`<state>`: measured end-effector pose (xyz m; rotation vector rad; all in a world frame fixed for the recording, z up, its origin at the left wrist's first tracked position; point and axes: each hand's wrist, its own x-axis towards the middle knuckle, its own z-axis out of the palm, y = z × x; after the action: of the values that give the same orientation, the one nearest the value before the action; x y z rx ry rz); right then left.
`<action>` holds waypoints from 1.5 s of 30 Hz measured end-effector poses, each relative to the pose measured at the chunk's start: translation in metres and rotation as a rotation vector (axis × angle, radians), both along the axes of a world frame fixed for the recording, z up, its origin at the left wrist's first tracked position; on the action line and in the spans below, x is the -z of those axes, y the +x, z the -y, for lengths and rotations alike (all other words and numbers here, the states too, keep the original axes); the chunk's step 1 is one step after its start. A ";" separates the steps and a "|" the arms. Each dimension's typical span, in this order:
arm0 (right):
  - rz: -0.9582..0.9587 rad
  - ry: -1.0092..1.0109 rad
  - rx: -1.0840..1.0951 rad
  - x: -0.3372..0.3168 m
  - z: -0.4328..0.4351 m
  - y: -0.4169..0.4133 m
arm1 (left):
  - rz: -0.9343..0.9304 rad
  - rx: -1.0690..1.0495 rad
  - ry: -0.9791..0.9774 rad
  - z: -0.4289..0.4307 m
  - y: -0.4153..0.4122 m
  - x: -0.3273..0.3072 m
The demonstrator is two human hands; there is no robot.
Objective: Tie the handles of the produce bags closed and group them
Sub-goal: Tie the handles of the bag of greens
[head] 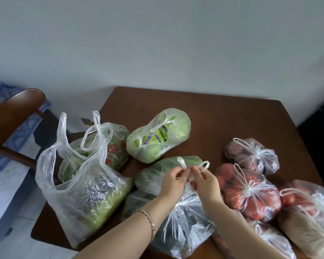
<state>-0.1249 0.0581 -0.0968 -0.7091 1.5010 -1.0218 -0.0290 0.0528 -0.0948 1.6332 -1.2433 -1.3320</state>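
A clear plastic bag of dark greens (pixel 183 225) lies at the table's near edge. Its two white handles (pixel 193 165) stick up between my hands. My left hand (pixel 173 179) pinches one handle and my right hand (pixel 206 181) pinches the other, fingertips almost touching. To the right sit tied bags: one of tomatoes (pixel 249 191), a dark one (pixel 251 156) behind it, and more at the far right (pixel 310 212). To the left stand untied bags: a tall one with upright handles (pixel 82 193), one behind it (pixel 112 146), and a cabbage bag (pixel 157 135).
The brown wooden table (pixel 223 116) stands against a pale wall, bare at the back. A wooden chair (pixel 15 113) stands at the left beside the table. Another bag of leafy greens (pixel 157 172) lies just behind my hands.
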 end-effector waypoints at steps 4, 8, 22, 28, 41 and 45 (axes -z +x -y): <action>-0.049 0.000 0.059 -0.003 0.004 -0.006 | 0.107 0.080 -0.247 -0.003 0.001 0.002; -0.294 -0.107 -0.120 -0.011 0.008 -0.016 | 0.278 0.326 -0.561 -0.004 0.011 0.001; -0.146 -0.089 -0.501 -0.013 -0.002 -0.025 | 0.108 0.116 0.054 0.014 0.014 -0.005; 0.039 -0.105 -0.354 -0.006 -0.003 -0.025 | -0.116 -0.047 0.328 0.019 0.013 -0.007; -0.163 -0.274 -0.147 -0.023 0.000 -0.011 | -0.541 -0.458 0.271 0.018 0.011 -0.007; 0.210 -0.088 0.086 -0.011 0.003 -0.017 | -0.881 -0.623 0.304 0.033 0.022 -0.013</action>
<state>-0.1422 0.0551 -0.0855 -0.5831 1.3203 -1.1961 -0.0069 0.0194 -0.0817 1.2035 -0.0075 -1.5724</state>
